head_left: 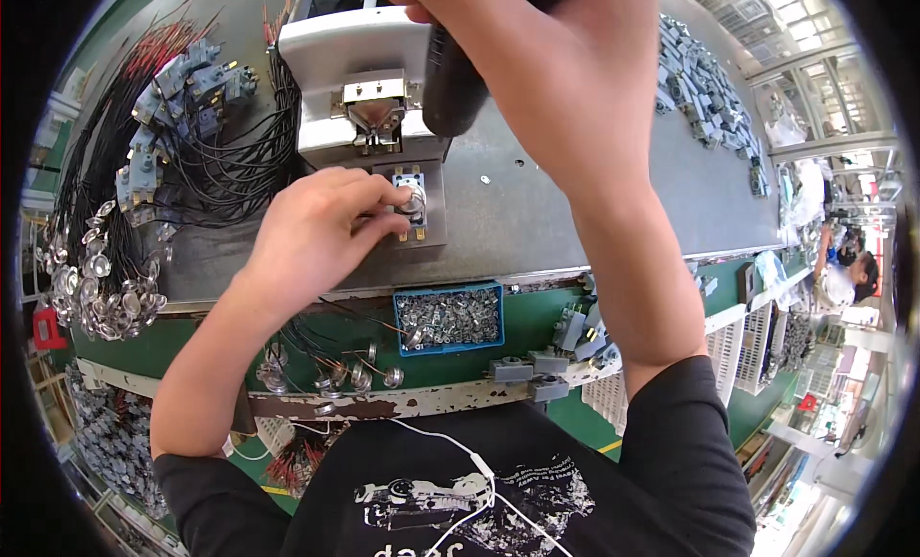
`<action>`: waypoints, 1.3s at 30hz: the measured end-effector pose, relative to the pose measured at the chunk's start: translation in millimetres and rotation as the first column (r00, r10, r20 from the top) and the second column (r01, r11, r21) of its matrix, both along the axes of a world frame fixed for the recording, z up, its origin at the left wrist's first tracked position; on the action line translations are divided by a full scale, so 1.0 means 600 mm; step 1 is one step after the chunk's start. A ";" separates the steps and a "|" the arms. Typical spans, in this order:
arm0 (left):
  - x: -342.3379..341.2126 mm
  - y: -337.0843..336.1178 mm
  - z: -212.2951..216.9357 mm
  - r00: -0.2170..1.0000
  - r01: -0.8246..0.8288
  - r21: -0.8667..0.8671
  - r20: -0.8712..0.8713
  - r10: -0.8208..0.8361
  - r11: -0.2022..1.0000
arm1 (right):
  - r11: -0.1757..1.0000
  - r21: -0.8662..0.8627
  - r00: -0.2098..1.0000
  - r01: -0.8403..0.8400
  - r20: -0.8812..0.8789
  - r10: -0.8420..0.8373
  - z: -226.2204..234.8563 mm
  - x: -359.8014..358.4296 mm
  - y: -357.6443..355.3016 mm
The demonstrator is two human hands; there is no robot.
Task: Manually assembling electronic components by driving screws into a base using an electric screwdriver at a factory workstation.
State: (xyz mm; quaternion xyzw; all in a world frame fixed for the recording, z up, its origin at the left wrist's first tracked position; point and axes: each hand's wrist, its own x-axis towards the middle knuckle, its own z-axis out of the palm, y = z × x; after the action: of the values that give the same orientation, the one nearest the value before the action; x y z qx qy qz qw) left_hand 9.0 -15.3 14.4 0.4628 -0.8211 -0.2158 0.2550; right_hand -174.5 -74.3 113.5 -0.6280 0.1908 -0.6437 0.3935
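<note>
1. I see my left hand (316, 226) pinching a small metal part (414, 200) on the press fixture (422, 207).
2. My right hand (537, 54) grips a dark handle (450, 82), I think, blocking the press (359, 73).
3. Blue tray (448, 319) near; wired switches (182, 97) left.

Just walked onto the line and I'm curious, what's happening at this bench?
A person is working at a small bench press. The left hand pinches a small round metal part seated on the fixture plate under the press. The right hand wraps the black handle. A blue tray of small metal pieces sits at the bench edge, and wired grey switches are piled on the left.
</note>
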 end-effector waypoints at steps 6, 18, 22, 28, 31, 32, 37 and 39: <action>-0.005 0.000 0.009 0.995 0.056 -0.139 0.090 -0.044 0.989 | 0.999 0.017 0.999 -0.044 0.033 0.044 -0.005 0.016 -0.019; 0.000 0.000 -0.005 0.998 0.059 -0.072 0.029 -0.057 0.996 | 0.954 -0.289 0.980 -0.079 0.151 0.127 0.000 0.076 -0.042; 0.004 0.004 0.002 0.997 0.031 -0.024 0.076 -0.029 0.999 | 0.994 0.081 0.997 -0.075 -0.023 0.077 0.015 0.093 -0.025; 0.004 0.002 -0.002 0.995 0.057 -0.076 0.087 -0.050 0.995 | 0.999 0.037 1.000 0.014 0.026 -0.015 0.009 0.103 -0.029; 0.007 0.004 -0.015 0.997 0.058 -0.096 0.065 -0.052 0.994 | 0.994 0.002 0.993 0.108 -0.057 -0.108 -0.003 0.094 -0.011; 0.009 0.007 -0.020 0.998 0.046 -0.106 0.042 -0.042 0.993 | 0.996 0.031 0.996 0.086 -0.011 -0.085 -0.005 0.088 -0.003; 0.014 0.012 -0.021 0.999 0.037 -0.079 0.010 -0.037 0.996 | 0.953 0.178 0.955 0.245 -0.217 -0.205 0.003 0.051 0.009; 0.008 0.005 -0.014 0.999 0.043 -0.031 -0.011 -0.043 0.999 | 0.845 -0.510 0.949 -0.160 0.156 0.273 -0.046 0.046 -0.073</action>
State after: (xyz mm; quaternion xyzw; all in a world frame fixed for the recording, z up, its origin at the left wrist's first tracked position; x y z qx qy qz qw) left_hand 13.6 -12.4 5.9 0.4398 -0.8325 -0.2114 0.2624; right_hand -147.0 -118.3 86.2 -0.6485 -0.0967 -0.6882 0.3105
